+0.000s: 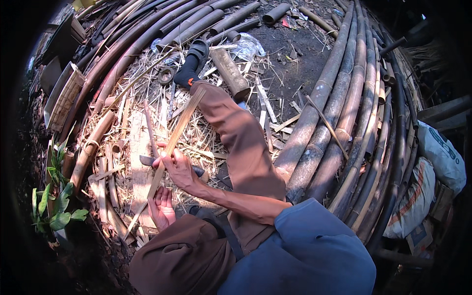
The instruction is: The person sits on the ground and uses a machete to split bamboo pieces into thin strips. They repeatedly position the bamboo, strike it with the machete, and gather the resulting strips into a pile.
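Observation:
A long, flat bamboo strip [183, 119] slants from beside my raised shin down toward my lap. My right hand [178, 169] is closed on it near its middle, fingertips pinching the edge. At the strip's lower end my left hand [162, 209] is turned palm up; the strip passes by its thumb and index finger, while the other fingers are loosely curled. Behind my right hand is a knife, its dark blade [146, 161] showing to the left and its handle [200, 173] to the right. Whether any finger touches the knife is hidden. Beneath lies a pale wooden board [141, 142].
Long bamboo poles [328, 132] lie along the right, and more poles [140, 42] curve across the far left. Shavings [123, 81] cover the ground around a short bamboo piece [229, 73]. White sacks [440, 155] stand at far right; a leafy plant [59, 209] grows at left.

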Tool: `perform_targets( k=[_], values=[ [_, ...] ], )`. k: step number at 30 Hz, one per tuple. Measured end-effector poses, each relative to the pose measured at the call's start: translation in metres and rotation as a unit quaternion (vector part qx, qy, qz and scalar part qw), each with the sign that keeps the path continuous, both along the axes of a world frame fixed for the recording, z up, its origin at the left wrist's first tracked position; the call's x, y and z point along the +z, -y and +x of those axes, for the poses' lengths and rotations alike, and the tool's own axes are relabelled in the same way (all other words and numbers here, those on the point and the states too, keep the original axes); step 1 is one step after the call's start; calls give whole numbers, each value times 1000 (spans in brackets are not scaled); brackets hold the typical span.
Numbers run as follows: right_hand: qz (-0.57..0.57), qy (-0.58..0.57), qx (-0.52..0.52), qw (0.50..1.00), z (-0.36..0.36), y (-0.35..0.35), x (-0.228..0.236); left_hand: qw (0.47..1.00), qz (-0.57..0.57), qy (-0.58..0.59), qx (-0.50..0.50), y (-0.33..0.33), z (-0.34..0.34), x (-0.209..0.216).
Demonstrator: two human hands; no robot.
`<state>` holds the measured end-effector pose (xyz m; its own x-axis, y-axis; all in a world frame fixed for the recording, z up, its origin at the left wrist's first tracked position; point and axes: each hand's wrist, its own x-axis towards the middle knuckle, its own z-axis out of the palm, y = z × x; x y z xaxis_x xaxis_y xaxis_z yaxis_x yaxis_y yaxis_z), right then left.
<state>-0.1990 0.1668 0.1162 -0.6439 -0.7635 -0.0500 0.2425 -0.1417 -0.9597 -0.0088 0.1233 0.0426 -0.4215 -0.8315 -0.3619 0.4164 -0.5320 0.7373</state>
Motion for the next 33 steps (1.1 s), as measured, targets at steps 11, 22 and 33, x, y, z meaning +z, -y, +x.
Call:
perform_targets(
  k=[11,22,33],
  values=[
    [438,-515,-281,681,-242,-301,-10,923,-102,271,-252,0,10,-40],
    [490,-605,-232,583,-289,-346,-81,878,-78,435,-183,3,108,-79],
    [215,-506,220,806,-47,-26,-86,801,-8,568,192,121,165,-116]
  ],
)
